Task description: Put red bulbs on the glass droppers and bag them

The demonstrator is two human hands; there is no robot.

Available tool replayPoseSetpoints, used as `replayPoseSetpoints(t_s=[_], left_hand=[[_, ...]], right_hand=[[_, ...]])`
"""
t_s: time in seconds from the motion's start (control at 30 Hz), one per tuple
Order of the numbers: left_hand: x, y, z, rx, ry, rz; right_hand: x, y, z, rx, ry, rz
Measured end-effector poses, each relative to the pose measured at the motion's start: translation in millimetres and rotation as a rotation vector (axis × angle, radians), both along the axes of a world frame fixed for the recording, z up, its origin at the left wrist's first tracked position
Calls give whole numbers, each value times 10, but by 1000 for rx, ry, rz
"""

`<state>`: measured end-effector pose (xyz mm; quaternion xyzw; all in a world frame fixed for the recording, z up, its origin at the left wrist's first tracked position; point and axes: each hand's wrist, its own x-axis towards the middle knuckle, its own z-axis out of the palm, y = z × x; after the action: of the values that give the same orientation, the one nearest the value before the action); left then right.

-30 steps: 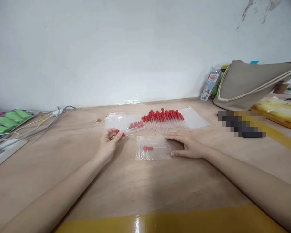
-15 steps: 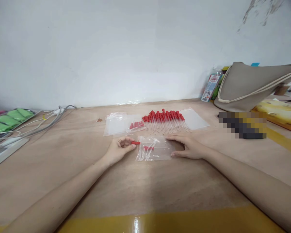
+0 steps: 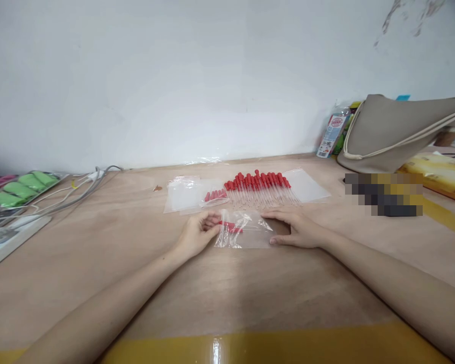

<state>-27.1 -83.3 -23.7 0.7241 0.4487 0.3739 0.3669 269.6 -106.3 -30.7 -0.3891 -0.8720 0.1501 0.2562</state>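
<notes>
A small clear zip bag [image 3: 246, 233] lies on the wooden table [image 3: 227, 288] with red-capped glass droppers [image 3: 233, 227] inside. My left hand [image 3: 199, 233] is at the bag's open left end, fingers pinched on the red bulb of a dropper that reaches into the bag. My right hand [image 3: 298, 228] lies flat on the bag's right end, fingers stretched out, pressing it down. Behind the bag lies a row of several more red-capped droppers [image 3: 260, 188] on clear plastic. Another clear bag [image 3: 197, 194] holding a few droppers sits to their left.
A grey tote bag [image 3: 398, 131] and a yellow pack [image 3: 440, 174] stand at the right, with a small bottle [image 3: 331, 134] by the wall. Cables [image 3: 76, 189], a power strip [image 3: 11, 237] and a green pack [image 3: 17, 187] lie at the left. Yellow tape [image 3: 250, 349] runs along the near edge.
My left hand carried a dropper from beside the back bag over to the front bag's mouth and pushed it in. My right hand stayed flat on the bag.
</notes>
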Motion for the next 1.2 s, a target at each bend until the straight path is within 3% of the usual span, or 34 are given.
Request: replayPoseSetpoints(t_s=[0.17,0.43,0.53,0.67,0.77,0.87,1.0,1.2], left_hand=[[72,-36,-32,-7,-1,-3],[59,-104,101,27,204,-248],[-1,-29,74,39,137,-165],[-28,231,138,234,161,157],[98,541,271,356,406,145],[330,893,333,293,516,189],[601,1244,277,218,503,219],[742,1377,261,71,367,255]], right_hand=[[4,2,-10,-8,0,-11],[-2,-4,2,0,-3,-8],[1,-4,0,-2,0,-4],[8,8,-14,12,1,7],[9,14,-21,18,-5,9],[6,15,-22,23,4,15],[8,17,-25,31,15,24],[6,13,-14,17,1,22]])
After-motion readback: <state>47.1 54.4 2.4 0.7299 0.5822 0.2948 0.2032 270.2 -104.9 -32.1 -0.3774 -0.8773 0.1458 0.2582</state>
